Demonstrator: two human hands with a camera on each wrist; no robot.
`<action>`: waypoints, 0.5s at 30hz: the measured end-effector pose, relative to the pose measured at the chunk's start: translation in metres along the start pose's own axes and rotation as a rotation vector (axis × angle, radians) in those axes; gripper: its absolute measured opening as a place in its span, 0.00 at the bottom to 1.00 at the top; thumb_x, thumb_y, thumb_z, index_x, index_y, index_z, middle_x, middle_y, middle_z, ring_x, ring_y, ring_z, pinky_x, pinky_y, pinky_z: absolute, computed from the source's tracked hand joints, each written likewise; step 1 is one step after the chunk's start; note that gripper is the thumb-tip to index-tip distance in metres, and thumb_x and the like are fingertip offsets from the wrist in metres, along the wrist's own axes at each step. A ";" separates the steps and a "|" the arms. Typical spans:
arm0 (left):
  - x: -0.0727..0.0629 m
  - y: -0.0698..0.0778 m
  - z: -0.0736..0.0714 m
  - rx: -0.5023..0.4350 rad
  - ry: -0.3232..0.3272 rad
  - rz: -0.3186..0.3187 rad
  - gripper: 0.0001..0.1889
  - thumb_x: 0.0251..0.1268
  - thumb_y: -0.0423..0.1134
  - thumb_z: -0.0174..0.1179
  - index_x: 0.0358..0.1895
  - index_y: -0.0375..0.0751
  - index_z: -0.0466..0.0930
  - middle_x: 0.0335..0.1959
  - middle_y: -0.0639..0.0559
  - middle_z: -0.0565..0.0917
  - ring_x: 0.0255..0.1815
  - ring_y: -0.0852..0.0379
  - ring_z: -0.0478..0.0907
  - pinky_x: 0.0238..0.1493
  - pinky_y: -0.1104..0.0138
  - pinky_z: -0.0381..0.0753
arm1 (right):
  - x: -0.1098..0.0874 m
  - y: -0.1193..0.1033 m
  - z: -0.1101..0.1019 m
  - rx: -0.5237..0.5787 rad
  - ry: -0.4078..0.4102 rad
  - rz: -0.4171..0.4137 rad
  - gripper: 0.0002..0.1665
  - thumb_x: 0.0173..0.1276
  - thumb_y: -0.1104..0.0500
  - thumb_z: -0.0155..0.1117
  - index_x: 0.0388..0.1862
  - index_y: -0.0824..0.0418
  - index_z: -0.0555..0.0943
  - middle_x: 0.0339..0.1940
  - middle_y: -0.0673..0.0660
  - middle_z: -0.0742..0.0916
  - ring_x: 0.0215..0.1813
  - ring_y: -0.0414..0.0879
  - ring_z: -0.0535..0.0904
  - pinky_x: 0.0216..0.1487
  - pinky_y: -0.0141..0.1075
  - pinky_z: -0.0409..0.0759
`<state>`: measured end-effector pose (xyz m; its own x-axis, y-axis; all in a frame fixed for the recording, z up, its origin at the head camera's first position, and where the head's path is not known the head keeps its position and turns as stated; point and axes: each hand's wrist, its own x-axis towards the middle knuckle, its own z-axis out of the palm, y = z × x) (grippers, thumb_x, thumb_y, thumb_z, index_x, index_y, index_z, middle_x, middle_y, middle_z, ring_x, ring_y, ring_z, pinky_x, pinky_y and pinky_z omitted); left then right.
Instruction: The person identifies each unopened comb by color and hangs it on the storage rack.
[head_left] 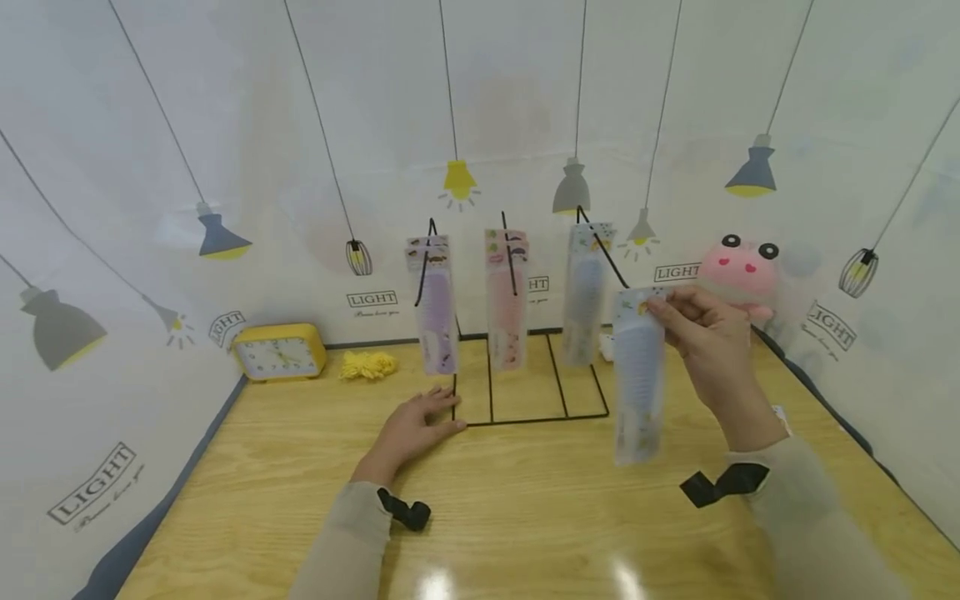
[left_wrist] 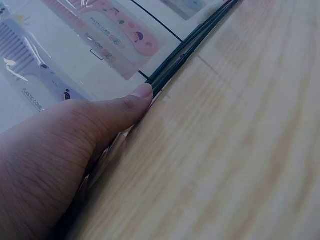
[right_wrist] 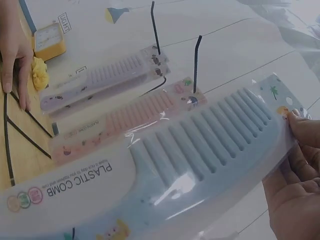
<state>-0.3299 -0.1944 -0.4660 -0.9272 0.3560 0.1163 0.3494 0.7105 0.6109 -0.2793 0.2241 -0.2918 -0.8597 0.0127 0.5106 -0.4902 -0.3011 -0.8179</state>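
Observation:
Pinched at its top card between my right thumb and fingers, a light-blue packaged comb (head_left: 637, 375) hangs upright in front of the black wire rack (head_left: 532, 422). My right hand (head_left: 708, 346) is at the right of the rack, and the tip of the right hook overlaps the card's top edge in the head view. Another blue packaged comb (head_left: 587, 304) hangs farther back on that hook. Packaged pink combs (head_left: 507, 317) hang on the middle hook, purple ones (head_left: 437, 312) on the left. My left hand (head_left: 412, 429) rests at the base's front left corner, fingers extended, touching the wire.
A yellow alarm clock (head_left: 279, 352) and a yellow stringy bundle (head_left: 367, 365) stand at the back left. Behind my right hand is a pink plush toy (head_left: 738, 275). A printed white backdrop (head_left: 510, 108) encloses the wooden table (head_left: 540, 517) at the back and sides.

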 end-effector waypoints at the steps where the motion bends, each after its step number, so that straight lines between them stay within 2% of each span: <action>1: 0.000 0.000 0.000 -0.002 0.002 -0.001 0.32 0.67 0.64 0.61 0.72 0.58 0.73 0.76 0.62 0.65 0.79 0.59 0.54 0.79 0.52 0.50 | 0.001 0.001 0.002 0.013 -0.005 -0.002 0.03 0.71 0.70 0.63 0.41 0.71 0.81 0.37 0.55 0.89 0.38 0.42 0.84 0.39 0.29 0.85; 7: 0.001 -0.002 0.002 0.005 0.004 0.004 0.32 0.67 0.64 0.61 0.71 0.59 0.73 0.75 0.63 0.65 0.79 0.61 0.55 0.80 0.54 0.50 | 0.006 0.010 0.005 0.073 -0.018 -0.027 0.02 0.71 0.71 0.62 0.40 0.69 0.80 0.35 0.54 0.88 0.36 0.41 0.83 0.37 0.28 0.84; 15: 0.002 -0.003 0.001 0.006 -0.001 -0.010 0.32 0.66 0.64 0.61 0.71 0.60 0.73 0.75 0.65 0.65 0.78 0.62 0.54 0.79 0.53 0.50 | 0.014 0.021 0.004 0.026 0.025 -0.019 0.01 0.70 0.69 0.65 0.39 0.68 0.81 0.34 0.54 0.89 0.35 0.41 0.84 0.36 0.28 0.84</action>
<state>-0.3323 -0.1957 -0.4684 -0.9307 0.3490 0.1098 0.3409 0.7180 0.6069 -0.3007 0.2145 -0.3007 -0.8536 0.0421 0.5192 -0.5030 -0.3252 -0.8008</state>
